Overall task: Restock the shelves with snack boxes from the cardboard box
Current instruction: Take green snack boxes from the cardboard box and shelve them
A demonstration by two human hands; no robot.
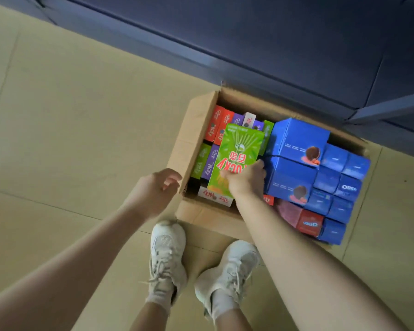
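An open cardboard box [196, 137] stands on the floor, packed with snack boxes. My right hand [245, 181] grips a green Pocky box [239, 151] by its near end, raised a little above the others. Red, purple and green Pocky boxes [219, 125] stand on edge in the box's left half. Blue Oreo boxes [296, 144] fill its right half, with a red Oreo box [308, 223] at the near right. My left hand [157, 187] hovers beside the box's left flap, fingers loosely curled, holding nothing.
My two white sneakers [167, 256] stand on the beige tiled floor just in front of the box. A dark blue shelf base or wall [273, 44] runs diagonally behind the box. Open floor lies to the left.
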